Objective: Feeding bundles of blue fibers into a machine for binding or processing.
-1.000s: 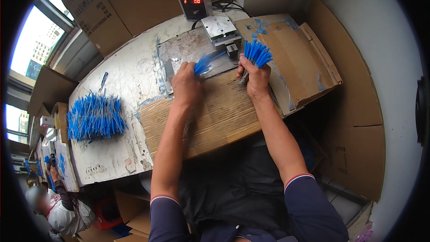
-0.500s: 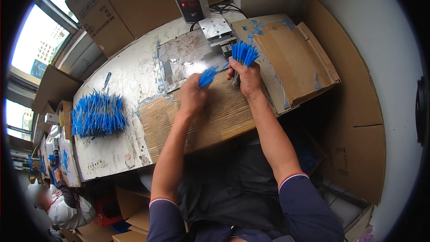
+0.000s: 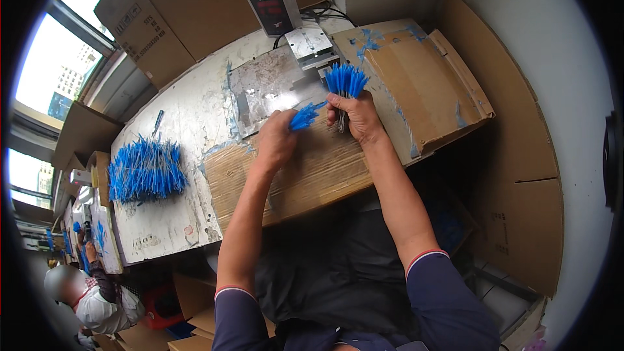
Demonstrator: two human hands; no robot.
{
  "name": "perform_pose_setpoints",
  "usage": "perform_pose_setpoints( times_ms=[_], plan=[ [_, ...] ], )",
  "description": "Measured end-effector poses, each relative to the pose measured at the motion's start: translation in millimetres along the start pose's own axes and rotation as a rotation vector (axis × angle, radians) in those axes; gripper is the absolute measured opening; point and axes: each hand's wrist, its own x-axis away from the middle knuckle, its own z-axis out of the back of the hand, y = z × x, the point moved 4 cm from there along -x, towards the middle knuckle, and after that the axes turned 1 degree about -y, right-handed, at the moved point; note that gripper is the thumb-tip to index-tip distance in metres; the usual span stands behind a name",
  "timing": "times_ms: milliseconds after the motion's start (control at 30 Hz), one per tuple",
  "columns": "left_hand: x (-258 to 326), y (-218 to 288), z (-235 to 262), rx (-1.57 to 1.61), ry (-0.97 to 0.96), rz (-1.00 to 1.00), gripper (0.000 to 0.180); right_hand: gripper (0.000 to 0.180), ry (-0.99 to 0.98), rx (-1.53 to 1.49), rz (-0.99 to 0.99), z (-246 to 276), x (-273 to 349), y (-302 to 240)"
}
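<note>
A small bunch of thin blue-sleeved wires sticks out of my left hand, which is closed round it, tips pointing toward the right hand. My right hand grips a thicker upright bundle of blue-sleeved wires, blue ends up and bare silvery ends hanging below the fist. The two hands are a short way apart, above a cardboard sheet at the table's near edge. On the left of the table lies a large heap of the same blue-sleeved wires.
Beyond my hands is a small metal fixture on a worn metal plate, with a display box behind it. A cardboard box sits at the right. Tall cardboard lines the wall. Another person works at far lower left.
Both hands have shifted slightly left, still holding their bunches. The left bunch now points more toward the right hand. The view has also moved a little.
</note>
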Motion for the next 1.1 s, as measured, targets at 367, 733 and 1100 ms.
perform_pose_setpoints(
  times_ms=[367,733,1100],
  plan=[
    [-32,-22,-35,0.648,0.342,0.228,0.009,0.018,0.139,-0.005,0.079,0,-2,2],
    [-42,-16,-32,0.805,0.322,0.278,0.018,0.017,0.112,0.199,-0.187,-15,-7,4],
    [-36,-25,-33,1.028,0.215,0.341,0.016,0.018,0.085,0.246,-0.189,-30,14,6]
  ],
)
